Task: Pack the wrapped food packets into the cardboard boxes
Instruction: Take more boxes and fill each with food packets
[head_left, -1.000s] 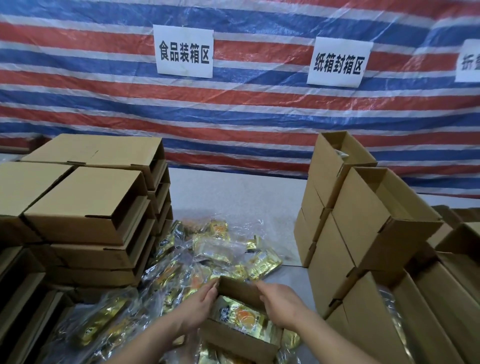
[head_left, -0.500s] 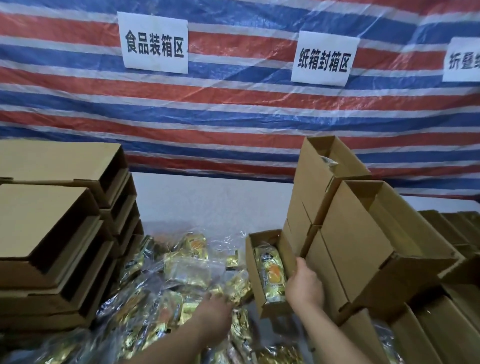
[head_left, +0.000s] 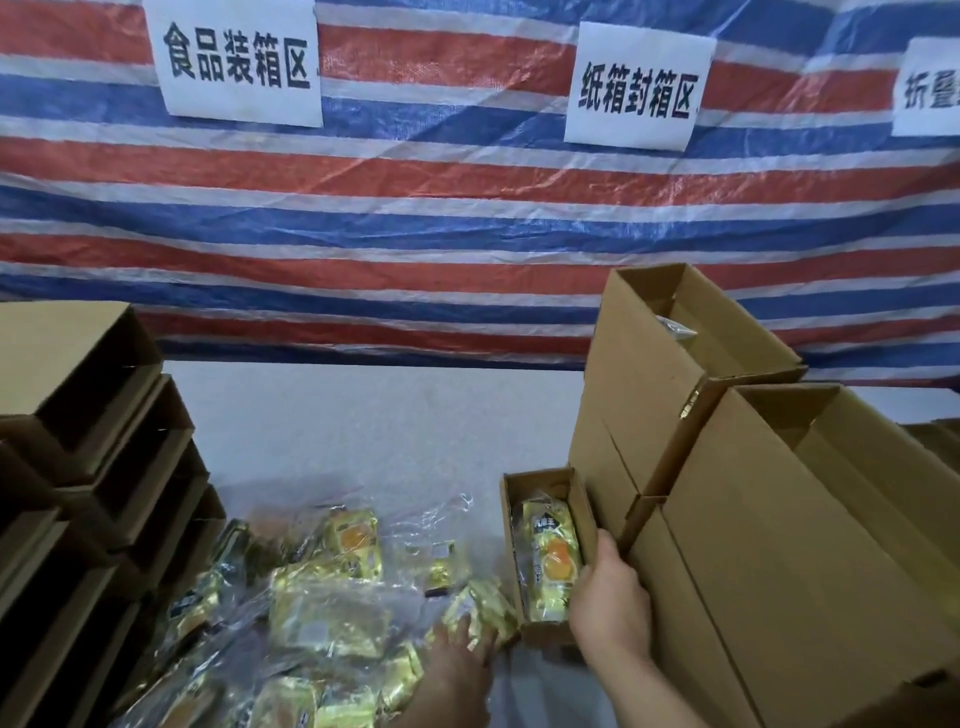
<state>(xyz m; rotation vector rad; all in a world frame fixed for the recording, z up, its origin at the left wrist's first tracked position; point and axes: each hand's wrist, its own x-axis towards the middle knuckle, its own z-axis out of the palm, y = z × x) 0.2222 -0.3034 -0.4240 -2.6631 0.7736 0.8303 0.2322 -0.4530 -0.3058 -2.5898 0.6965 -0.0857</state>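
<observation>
A small open cardboard box (head_left: 537, 631) lies on the table beside the right stack, with a yellow wrapped packet (head_left: 549, 564) inside it. My right hand (head_left: 610, 605) grips the box at its near right edge. My left hand (head_left: 460, 662) reaches over the heap of yellow wrapped packets (head_left: 332, 618), its fingers touching a gold packet (head_left: 483, 613) just left of the box. I cannot tell whether the fingers have closed on it.
Empty open boxes are stacked at the left (head_left: 98, 467). Taller stacks of open boxes stand at the right (head_left: 779, 545), one holding a packet near the top (head_left: 675, 327). A white table (head_left: 363, 426) runs back to a striped tarp with paper signs (head_left: 239, 60).
My right hand has carried the filled box from in front of me to the right stack and set it down lengthwise. My left hand has let go of it and reached into the packet heap.
</observation>
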